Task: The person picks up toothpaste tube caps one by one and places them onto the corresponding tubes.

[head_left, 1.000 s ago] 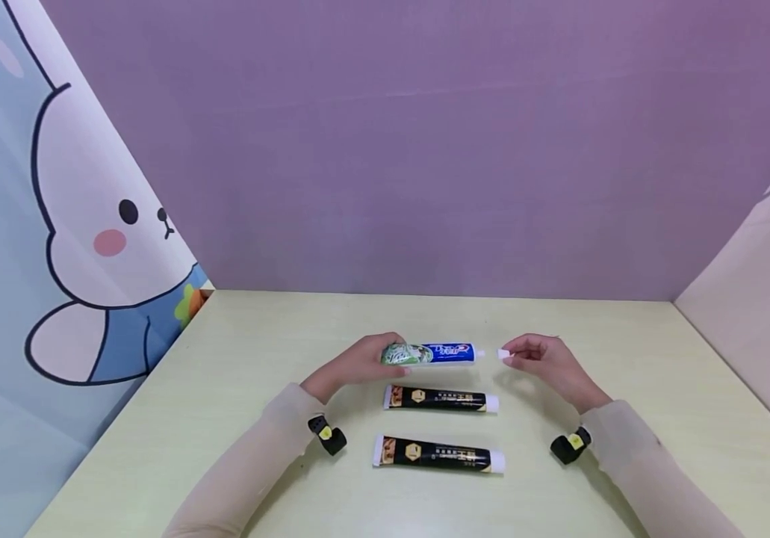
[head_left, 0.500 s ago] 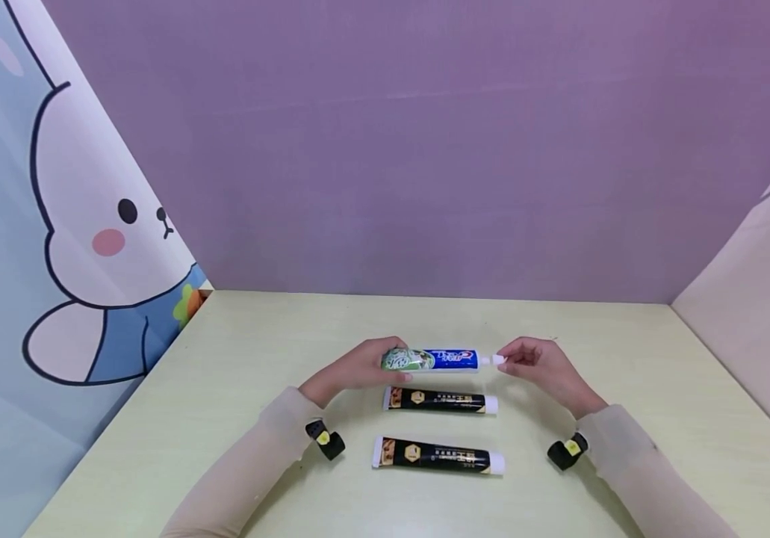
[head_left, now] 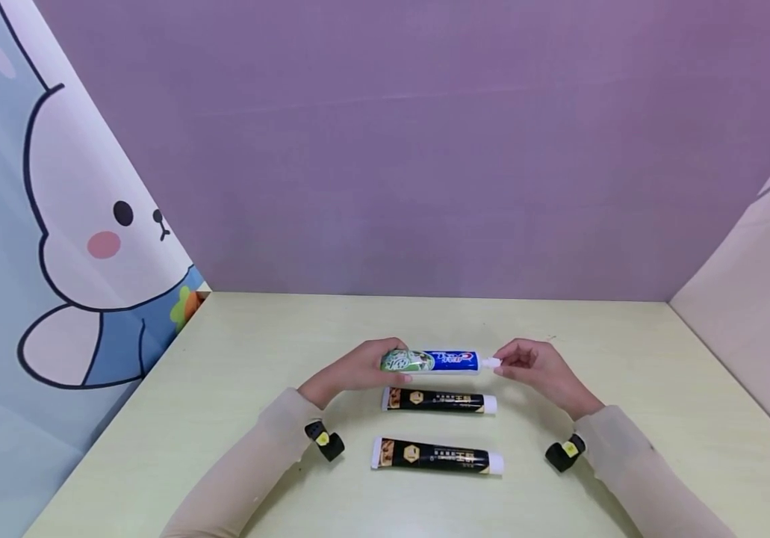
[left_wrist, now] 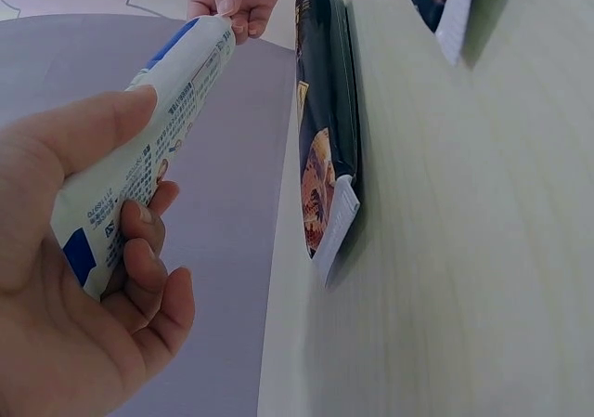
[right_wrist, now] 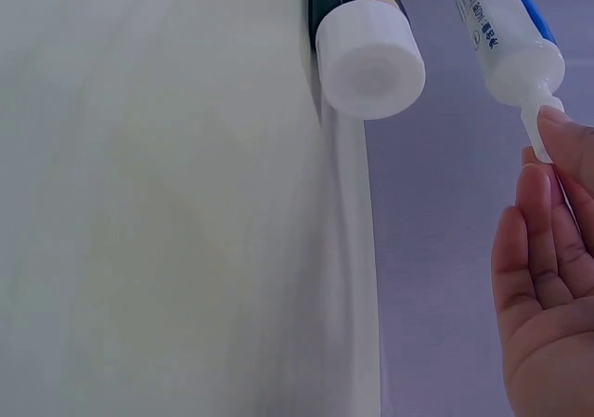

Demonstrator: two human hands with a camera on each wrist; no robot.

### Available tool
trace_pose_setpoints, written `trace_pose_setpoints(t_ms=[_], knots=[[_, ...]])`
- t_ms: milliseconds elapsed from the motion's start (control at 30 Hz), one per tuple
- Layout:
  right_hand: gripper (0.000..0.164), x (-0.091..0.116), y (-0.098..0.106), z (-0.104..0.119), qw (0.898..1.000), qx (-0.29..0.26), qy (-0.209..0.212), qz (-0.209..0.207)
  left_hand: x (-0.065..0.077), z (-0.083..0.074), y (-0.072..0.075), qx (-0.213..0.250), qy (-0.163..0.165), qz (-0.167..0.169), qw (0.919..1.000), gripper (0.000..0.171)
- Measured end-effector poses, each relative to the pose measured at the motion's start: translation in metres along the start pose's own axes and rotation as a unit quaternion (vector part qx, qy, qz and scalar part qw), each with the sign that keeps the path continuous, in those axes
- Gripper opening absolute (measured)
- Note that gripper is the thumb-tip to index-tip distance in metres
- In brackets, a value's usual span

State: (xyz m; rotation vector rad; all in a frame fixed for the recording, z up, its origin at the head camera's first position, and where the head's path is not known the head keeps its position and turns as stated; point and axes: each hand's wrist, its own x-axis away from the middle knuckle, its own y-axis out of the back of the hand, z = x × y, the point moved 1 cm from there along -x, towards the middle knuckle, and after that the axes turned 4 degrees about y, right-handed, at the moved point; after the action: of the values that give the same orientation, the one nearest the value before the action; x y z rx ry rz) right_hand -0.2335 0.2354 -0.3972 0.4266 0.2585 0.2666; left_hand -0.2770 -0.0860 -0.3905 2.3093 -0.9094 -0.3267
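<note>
Held above the table is a blue, green and white toothpaste tube point(head_left: 448, 362), its nozzle end pointing right. My left hand point(head_left: 364, 366) grips its tail end, thumb on one side and fingers curled round the other, as the left wrist view shows. At the nozzle, my right hand point(head_left: 539, 373) pinches a small white cap point(right_wrist: 541, 129) between thumb and fingers. The cap sits against the nozzle in the right wrist view; whether it is threaded on cannot be told. Just below the held tube lies a black toothpaste tube point(head_left: 435, 400) with a white cap.
A second black toothpaste tube point(head_left: 435, 456) lies nearer the front of the pale wooden table point(head_left: 277, 329). Behind the table stands a purple backdrop point(head_left: 425, 164). A curtain point(head_left: 82, 224) with a cartoon animal hangs at the left, and a pale panel point(head_left: 754, 314) borders the right.
My right hand has brought the cap left, from apart from the nozzle to against it. The held tube has come slightly nearer the front. Both black tubes have stayed in place.
</note>
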Motion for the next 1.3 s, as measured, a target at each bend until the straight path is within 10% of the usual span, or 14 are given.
trace_pose_setpoints(t_ms=[1300], knots=[[0.025,0.006,0.001,0.009,0.999,0.020,-0.031,0.012,-0.001,-0.002,-0.006,0.011,-0.012,0.000,0.9999,0.031]])
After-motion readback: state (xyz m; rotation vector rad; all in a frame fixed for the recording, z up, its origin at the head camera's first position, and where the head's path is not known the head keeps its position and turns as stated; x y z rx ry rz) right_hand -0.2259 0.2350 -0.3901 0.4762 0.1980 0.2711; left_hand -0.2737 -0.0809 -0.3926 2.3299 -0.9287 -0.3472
